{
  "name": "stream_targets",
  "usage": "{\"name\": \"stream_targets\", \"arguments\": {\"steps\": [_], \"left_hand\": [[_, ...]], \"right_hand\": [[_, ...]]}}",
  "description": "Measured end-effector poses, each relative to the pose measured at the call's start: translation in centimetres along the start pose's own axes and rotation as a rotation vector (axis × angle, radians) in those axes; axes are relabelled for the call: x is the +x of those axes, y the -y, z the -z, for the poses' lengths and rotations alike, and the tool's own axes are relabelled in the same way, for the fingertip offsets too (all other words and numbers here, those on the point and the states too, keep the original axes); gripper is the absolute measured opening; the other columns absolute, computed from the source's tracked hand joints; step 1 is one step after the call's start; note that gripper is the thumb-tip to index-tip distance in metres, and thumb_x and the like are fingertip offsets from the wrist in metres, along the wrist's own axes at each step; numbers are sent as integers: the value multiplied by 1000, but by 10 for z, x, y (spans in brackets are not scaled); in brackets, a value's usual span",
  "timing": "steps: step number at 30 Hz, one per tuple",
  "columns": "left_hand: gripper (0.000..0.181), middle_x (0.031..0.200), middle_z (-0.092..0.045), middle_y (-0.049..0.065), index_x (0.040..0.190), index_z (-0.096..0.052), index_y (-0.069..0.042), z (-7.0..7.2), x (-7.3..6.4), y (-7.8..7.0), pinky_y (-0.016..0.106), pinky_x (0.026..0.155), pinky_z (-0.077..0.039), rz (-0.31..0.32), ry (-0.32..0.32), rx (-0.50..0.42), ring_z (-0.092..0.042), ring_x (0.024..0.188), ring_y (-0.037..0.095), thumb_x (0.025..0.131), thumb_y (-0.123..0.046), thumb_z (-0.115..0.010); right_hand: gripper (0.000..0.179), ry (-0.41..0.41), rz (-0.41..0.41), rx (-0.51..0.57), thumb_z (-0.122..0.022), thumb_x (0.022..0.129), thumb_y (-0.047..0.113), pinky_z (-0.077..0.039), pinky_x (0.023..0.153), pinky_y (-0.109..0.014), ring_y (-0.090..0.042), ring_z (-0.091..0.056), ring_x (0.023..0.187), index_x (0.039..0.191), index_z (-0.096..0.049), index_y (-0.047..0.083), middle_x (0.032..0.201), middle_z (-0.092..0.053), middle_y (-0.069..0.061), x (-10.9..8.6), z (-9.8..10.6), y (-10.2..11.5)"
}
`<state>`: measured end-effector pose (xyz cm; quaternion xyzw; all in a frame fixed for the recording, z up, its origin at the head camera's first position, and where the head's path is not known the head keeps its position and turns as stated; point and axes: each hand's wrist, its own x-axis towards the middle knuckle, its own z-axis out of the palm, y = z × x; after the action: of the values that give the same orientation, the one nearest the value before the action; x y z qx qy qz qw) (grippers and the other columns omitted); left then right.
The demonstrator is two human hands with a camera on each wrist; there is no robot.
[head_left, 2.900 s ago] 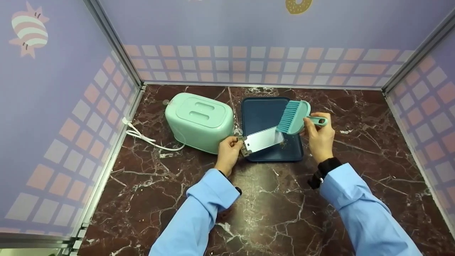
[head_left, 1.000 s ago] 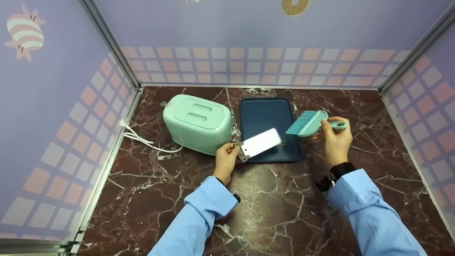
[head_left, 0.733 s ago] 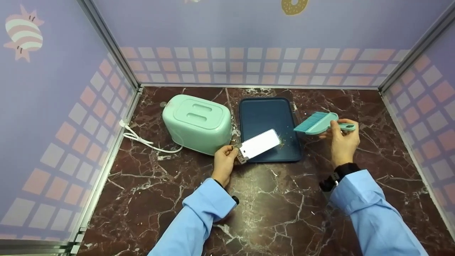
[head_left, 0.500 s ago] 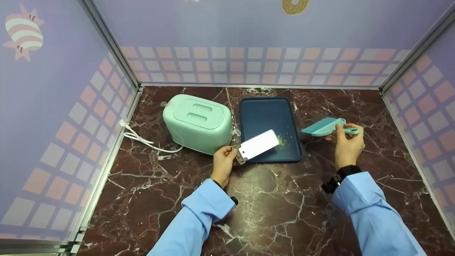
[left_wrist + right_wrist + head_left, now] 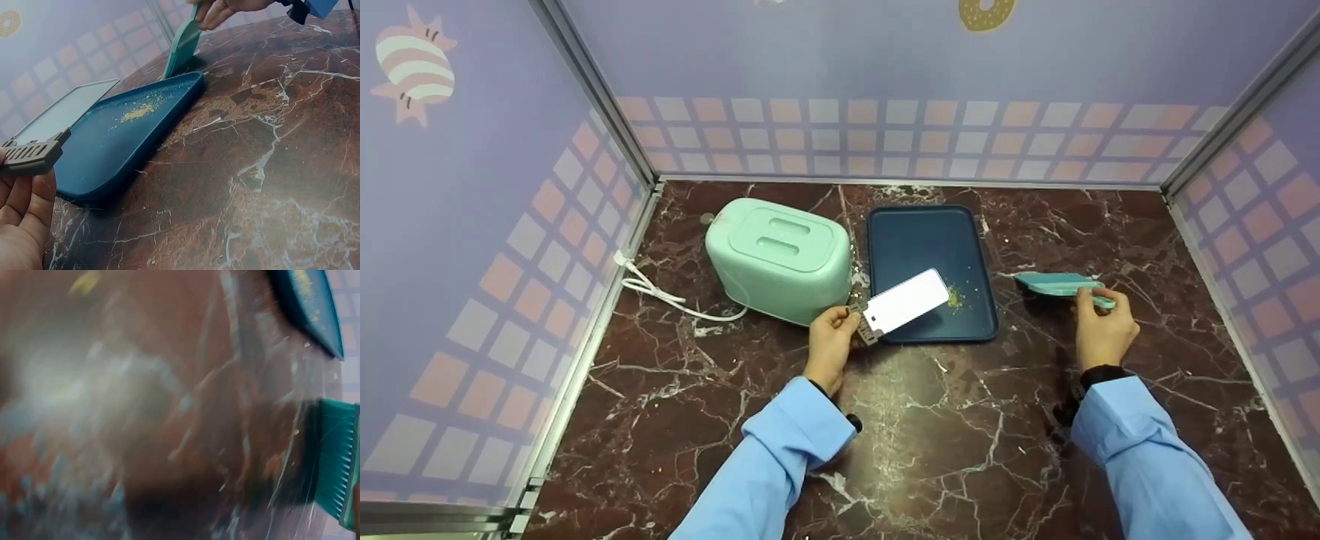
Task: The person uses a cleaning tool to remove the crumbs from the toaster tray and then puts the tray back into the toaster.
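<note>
My left hand point(image 5: 831, 345) pinches the brown slotted end of a flat metal crumb tray point(image 5: 911, 300), tilted above a dark blue tray point(image 5: 922, 232). A patch of yellowish crumbs point(image 5: 138, 112) lies on the blue tray just past the crumb tray's far end. To the right, my right hand point(image 5: 1106, 326) grips a teal hand brush point(image 5: 1046, 283) by its handle. The brush is apart from the blue tray, low over the tabletop; whether it touches is unclear. Its bristles point(image 5: 334, 453) show at the edge of the right wrist view.
A mint-green toaster point(image 5: 772, 277) stands close to the left of the blue tray, beside my left hand. Its white cord point(image 5: 682, 304) lies toward the left wall. Patterned walls point(image 5: 885, 67) bound the marbled tabletop point(image 5: 915, 450) at the back and both sides.
The brush has moved away from the crumb tray, rightward and down toward the tabletop, turning flatter. Crumbs now show on the blue tray. My left hand has shifted slightly, still holding the crumb tray.
</note>
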<state>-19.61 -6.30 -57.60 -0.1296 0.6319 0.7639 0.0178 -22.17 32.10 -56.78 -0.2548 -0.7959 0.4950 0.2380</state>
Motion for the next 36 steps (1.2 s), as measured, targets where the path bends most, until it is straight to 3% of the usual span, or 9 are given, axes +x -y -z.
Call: {"name": "stream_targets", "arguments": {"steps": [3,5,8,13,16,29,36], "left_hand": [[14,87,-63,6,108,-65,6,-1,-1,-1,28,65,-52,-4,6,-5,-60,71,15,102,-5,-59],[14,87,-63,6,108,-65,6,-3,-2,-2,28,65,-52,-8,10,-13,-60,72,15,102,-5,-59],[12,86,-62,5,106,-64,6,-5,-2,-2,27,64,-51,-12,15,-26,-58,71,14,102,-5,-59],[9,82,-58,3,100,-62,2,-8,-3,-3,29,63,-49,-23,21,-24,-54,68,14,102,-6,-59],[9,81,-57,3,99,-62,2,-10,-3,-4,29,63,-48,-24,24,-18,-54,67,14,102,-6,-60],[9,82,-57,1,96,-63,1,-13,-2,-7,28,64,-43,-38,0,22,-50,69,13,101,-7,-63],[9,79,-55,1,97,-63,1,-13,-2,-8,29,61,-41,-24,2,10,-45,63,14,101,-7,-62]], "right_hand": [[41,-24,64,-205,-69,98,36,-52,84,-41,-32,-66,84,125,-71,5,98,-74,-23,-1,3,-6],[42,-13,88,-284,-69,98,35,-50,91,-52,-45,-64,93,125,-71,3,108,-72,-26,-2,4,-8],[42,29,94,-360,-66,99,35,-48,94,-60,-52,-64,101,125,-70,1,116,-71,-27,-3,5,-11],[43,129,94,-489,-60,101,34,-38,102,-61,-55,-61,101,120,-65,-4,109,-68,-34,-5,4,-15],[41,179,104,-554,-59,101,32,-35,100,-63,-54,-60,102,116,-63,-5,108,-66,-34,-7,3,-17],[33,253,118,-685,-60,97,26,-35,90,-68,-56,-52,106,95,-57,-7,107,-57,-34,-5,-3,-24],[36,285,146,-725,-59,98,25,-34,90,-69,-58,-51,109,100,-58,-10,111,-57,-37,-7,-4,-28]]}}
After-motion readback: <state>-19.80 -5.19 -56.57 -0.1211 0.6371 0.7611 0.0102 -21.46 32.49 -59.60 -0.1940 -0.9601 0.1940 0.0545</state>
